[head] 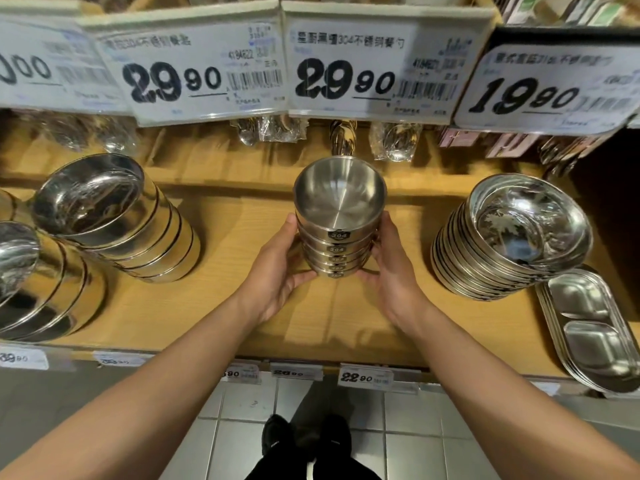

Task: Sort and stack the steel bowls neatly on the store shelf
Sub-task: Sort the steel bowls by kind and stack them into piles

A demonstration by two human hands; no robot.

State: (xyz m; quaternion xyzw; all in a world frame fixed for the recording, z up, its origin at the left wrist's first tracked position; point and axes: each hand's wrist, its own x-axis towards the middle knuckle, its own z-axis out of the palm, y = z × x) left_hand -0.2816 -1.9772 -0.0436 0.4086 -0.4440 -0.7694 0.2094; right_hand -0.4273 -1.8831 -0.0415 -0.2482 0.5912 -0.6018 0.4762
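Steel bowls, small, brushed silver, round, nested in an upright stack of about five (339, 220), each with a dark badge reading "304" on the side facing the camera. Location: middle of the light wooden store shelf (242, 237), near the centre of its depth, base of the stack at or just above the shelf board; contact cannot be told.

Left hand (277, 268): cupped round the stack's left side, thumb up along the bowls, fingers curled under the lowest one. Right hand (391, 271): mirrors it on the right side, grasping the same stack. Both forearms bare, reaching in from the bottom of the view.

Neighbouring stock, same shelf:
- Stack of larger polished steel bowls (114, 216), to the left, well apart from the held stack.
- Second stack of large polished bowls (41, 282), far left, partly cut off by the edge.
- Stack of shallow, wide-rimmed steel dishes (516, 237), to the right.
- Oblong compartment trays in steel (588, 327), nested, at the right front corner.

Above: white price cards (353, 67) reading 29.90, 29.90 and 19.90. Behind: bagged spoons (394, 140), blurred.

Below: grey tiled floor (242, 427), black shoes (304, 434).
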